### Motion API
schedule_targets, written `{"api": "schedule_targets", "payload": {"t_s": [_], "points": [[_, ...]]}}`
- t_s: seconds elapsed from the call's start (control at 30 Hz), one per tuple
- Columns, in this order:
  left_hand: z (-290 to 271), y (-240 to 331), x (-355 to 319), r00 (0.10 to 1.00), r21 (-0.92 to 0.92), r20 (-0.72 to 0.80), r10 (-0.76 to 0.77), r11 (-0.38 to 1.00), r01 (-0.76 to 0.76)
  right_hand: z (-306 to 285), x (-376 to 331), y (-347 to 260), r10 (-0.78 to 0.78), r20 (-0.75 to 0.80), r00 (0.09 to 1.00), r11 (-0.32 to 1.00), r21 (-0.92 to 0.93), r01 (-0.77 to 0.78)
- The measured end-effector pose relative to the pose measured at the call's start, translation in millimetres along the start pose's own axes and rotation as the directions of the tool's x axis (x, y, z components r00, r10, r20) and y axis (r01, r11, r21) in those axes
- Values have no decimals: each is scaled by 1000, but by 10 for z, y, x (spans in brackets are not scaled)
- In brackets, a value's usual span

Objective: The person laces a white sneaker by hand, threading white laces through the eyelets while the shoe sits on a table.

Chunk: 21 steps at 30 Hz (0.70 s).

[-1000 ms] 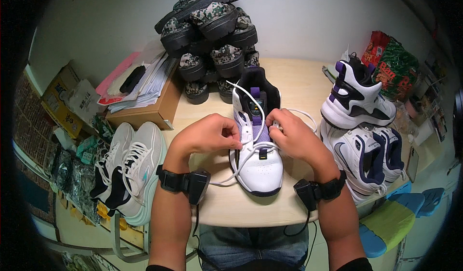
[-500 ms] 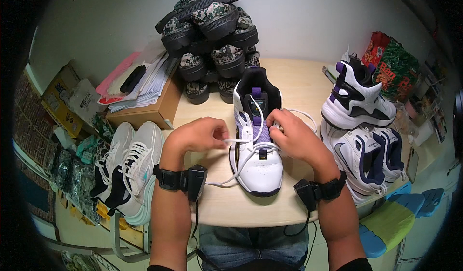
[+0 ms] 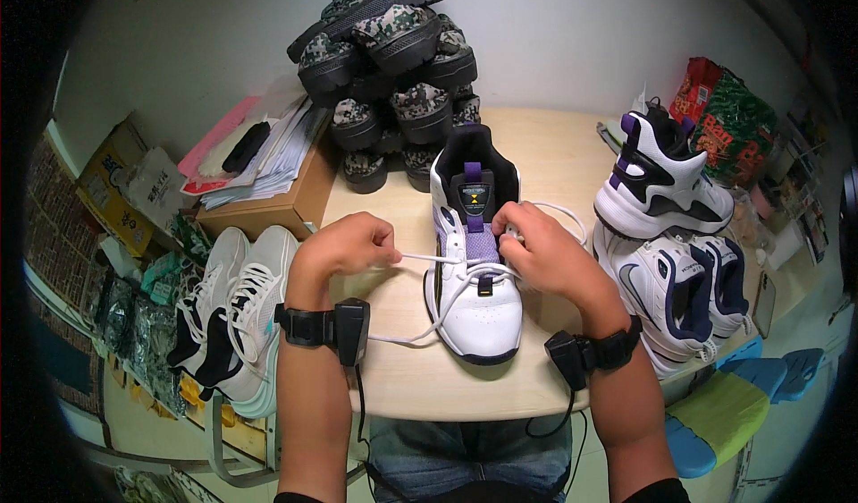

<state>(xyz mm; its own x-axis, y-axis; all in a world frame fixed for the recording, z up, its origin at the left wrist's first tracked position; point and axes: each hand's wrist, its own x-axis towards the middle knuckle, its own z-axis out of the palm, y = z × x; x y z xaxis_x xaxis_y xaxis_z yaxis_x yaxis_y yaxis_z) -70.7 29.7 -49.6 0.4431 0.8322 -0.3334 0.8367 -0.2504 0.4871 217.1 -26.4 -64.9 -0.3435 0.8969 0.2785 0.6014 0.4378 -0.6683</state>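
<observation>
A white sneaker with a purple tongue and black collar stands on the table before me, toe toward me. A white shoelace threads through its lower eyelets. To the left of the shoe, my left hand is closed in a pinch on one strand, which runs taut to the eyelets. My right hand pinches the eyelet edge on the sneaker's right side. Another length of lace loops out behind that hand. More lace trails over the toe and the table at left. The right fingertips are partly hidden.
Camouflage shoes are piled at the back. White-and-black sneakers are stacked on the right, and a grey-white pair stands at left. Papers lie on a cardboard box. A blue-green stool is at lower right.
My left hand has moved left and slightly up, drawing the lace strand through; the loose end over the tongue is gone from there. My right hand has stayed in place.
</observation>
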Motion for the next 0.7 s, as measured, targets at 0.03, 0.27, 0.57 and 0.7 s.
{"api": "schedule_targets", "payload": {"t_s": [0.03,0.27,0.57,0.7], "points": [[10,-53,29,1000,-31,25,7,1000,-6,-4,-4,-22,12,4,1000,1000,0,-12],[133,466,-30,965,-311,106,239,930,-196,0,-8,-6,13,-8,1000,1000,-22,-13],[107,426,-56,923,-411,63,378,853,-322,8,-3,-19,25,-8,1000,999,-21,-26],[51,367,-81,918,-428,87,387,847,-316,5,-8,-5,40,-2,999,999,-15,-40]]}}
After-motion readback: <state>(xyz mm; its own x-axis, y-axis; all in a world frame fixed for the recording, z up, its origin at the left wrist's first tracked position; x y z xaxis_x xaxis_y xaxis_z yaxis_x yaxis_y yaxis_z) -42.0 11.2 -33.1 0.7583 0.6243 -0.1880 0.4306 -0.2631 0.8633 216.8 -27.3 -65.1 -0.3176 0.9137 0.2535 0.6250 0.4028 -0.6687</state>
